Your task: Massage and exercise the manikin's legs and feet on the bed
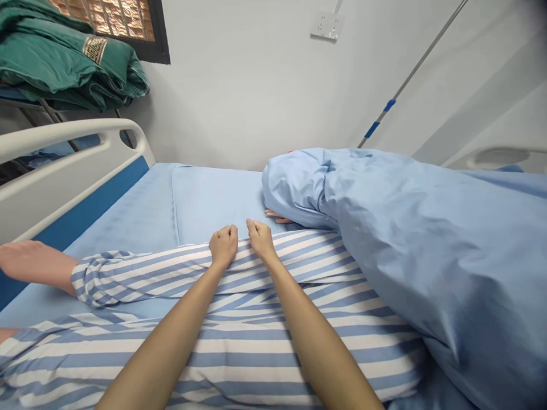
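Observation:
Both of my arms reach over a figure lying on the bed in blue-and-white striped trousers (141, 279). My left hand (224, 244) is curled into a fist above the knee area of the far leg. Beside it, a small gap away, my right hand (260, 238) is also a fist, thumb uppermost. Nothing shows in either fist; whether they touch the cloth I cannot tell. A bare foot (29, 261) sticks out of the far trouser leg. Light blue bedding (397, 228) covers the upper part of the figure, and fingertips (277, 216) peek out from under its edge.
A white and blue bed end board (64, 188) stands at the left. Behind it lies a pile of folded green cloth (72, 62) below a barred window (119, 17). A metal pole (412, 68) leans upward at the right, near a wall socket (327, 25).

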The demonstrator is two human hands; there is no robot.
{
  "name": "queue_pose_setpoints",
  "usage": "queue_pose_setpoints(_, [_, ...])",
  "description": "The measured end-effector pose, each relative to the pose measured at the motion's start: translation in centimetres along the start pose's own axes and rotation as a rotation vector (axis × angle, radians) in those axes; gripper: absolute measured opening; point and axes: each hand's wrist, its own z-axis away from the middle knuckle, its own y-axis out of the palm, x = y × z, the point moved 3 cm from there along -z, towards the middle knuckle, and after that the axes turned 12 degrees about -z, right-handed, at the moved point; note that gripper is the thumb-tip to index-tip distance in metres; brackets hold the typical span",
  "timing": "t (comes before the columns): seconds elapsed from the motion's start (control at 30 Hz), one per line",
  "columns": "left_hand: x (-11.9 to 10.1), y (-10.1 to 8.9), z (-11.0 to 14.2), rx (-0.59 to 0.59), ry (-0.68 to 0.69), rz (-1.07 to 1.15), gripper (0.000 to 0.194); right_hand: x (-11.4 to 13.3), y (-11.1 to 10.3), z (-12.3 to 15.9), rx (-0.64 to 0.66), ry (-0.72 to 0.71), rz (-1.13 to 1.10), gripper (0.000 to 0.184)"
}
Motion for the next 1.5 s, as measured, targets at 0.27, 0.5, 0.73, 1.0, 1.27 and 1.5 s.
queue_pose_setpoints(0.27, [-3.8, -1.9, -1.3, -0.029, 0.027, 0.469, 0.037, -0.3, -0.4, -0.4, -0.075, 0.078, -0.209, 0.046])
queue_pose_setpoints(0.5, [-6.1, -0.6, 0.1, -0.053, -0.051, 0.718, 0.036, -0.6, -0.6, -0.7, -0.095, 0.112, -0.294, 0.042])
queue_pose_setpoints(0.73, [-4.8, 1.5, 1.4, 0.001, 0.015, 0.398, 0.036, 0.0, -0.8, -0.7, -0.133, 0.096, -0.147, 0.041])
queue_pose_setpoints(1.0, [-5.2, 1.2, 1.3, 0.045, 0.041, 0.249, 0.037, 3.6, -3.8, -1.0, -0.165, -0.197, 0.304, 0.044])
queue_pose_setpoints(1.27, [-5.1, 1.5, 1.5, 0.054, 0.037, 0.261, 0.037, 0.6, -5.2, -1.4, -0.225, -0.127, 0.282, 0.051])
queue_pose_setpoints(1.5, [-3.1, 0.8, -0.1, 0.431, 0.089, 0.586, 0.033, -1.9, -4.3, -1.0, -0.164, -0.043, 0.408, 0.049])
